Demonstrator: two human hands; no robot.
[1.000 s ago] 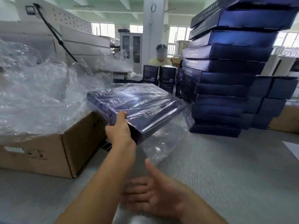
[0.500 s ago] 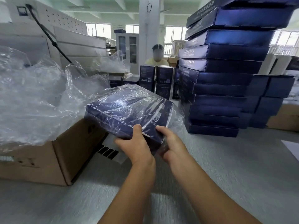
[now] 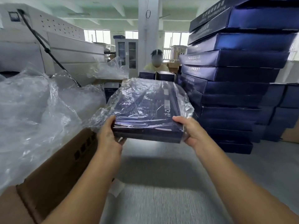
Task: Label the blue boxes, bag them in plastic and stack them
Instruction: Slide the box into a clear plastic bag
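Because the loose plastic bag (image 3: 186, 107) looked slick, the bagged blue box (image 3: 145, 110) could be judged liable to slip if the grip eased. It was held above the desk (image 3: 161, 199), its near corners clasped by the left hand (image 3: 108, 136) and right hand (image 3: 191, 133), fingers curled round it.

We find the stack of dark blue flat boxes (image 3: 239, 73) cut off at the top edge; label print on the plastic-bagged dark blue box (image 3: 145, 109) blurs unreadably.

A single head-worn wide-angle view looks forward and down, close over both forearms and the table (image 3: 161, 199).
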